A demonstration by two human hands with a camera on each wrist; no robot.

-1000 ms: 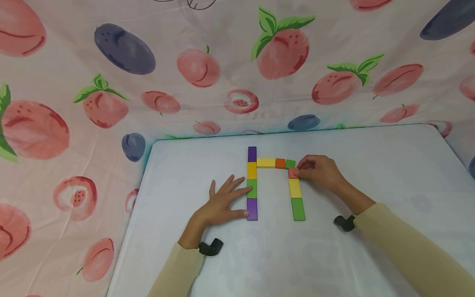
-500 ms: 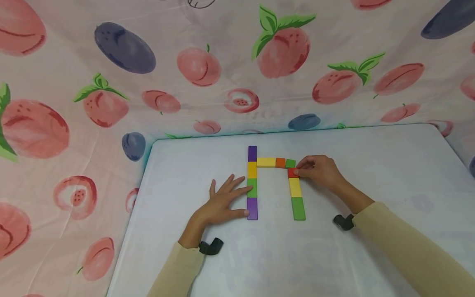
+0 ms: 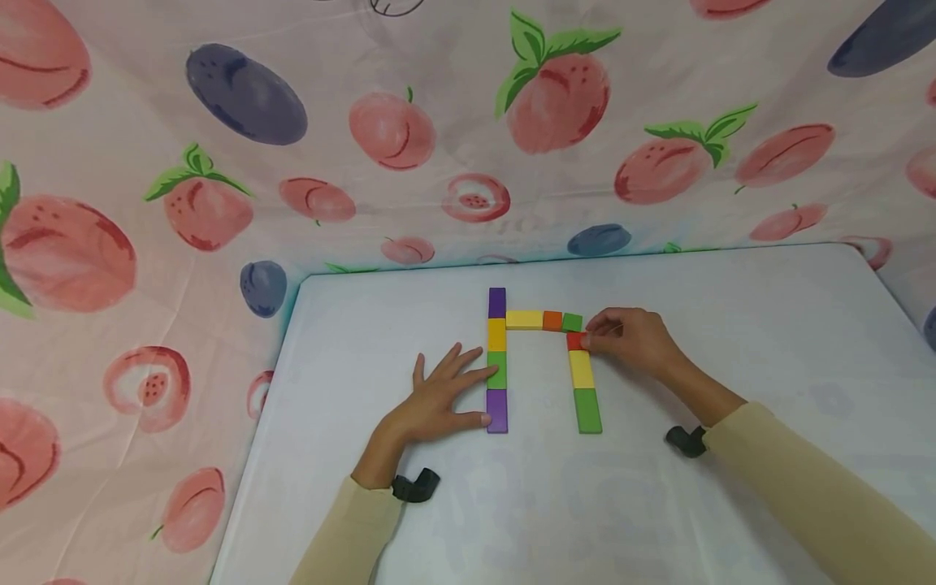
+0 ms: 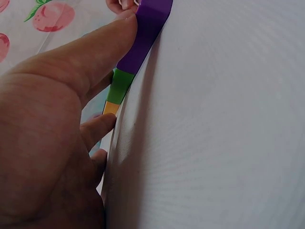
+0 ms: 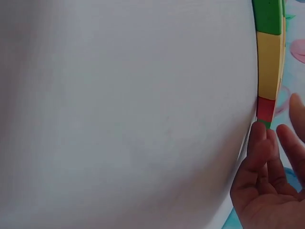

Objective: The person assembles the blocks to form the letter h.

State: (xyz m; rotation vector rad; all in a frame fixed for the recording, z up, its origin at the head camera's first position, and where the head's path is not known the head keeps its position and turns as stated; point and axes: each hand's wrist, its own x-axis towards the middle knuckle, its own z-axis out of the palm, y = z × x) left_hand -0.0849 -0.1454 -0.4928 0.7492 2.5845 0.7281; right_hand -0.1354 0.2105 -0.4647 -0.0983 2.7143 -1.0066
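Observation:
In the head view, a left column of flat blocks runs dark purple, orange-yellow, green and purple. My left hand has spread fingers, with a fingertip on the green block and the thumb at the purple block's edge. A row of yellow, orange and small green blocks leads right. Below its end stand the red block, a yellow block and a larger green block. My right hand has its fingertips at the red block's right edge, not wrapped round it.
The blocks lie on a white tabletop. Behind and to the left hangs a fruit-patterned cloth. Black wrist pieces stick out from both cuffs, one at the left sleeve and one at the right sleeve.
The red block shifted slightly left above the yellow one between the first two frames. My right hand and wrist have since drawn a little to the right. The left hand stays put.

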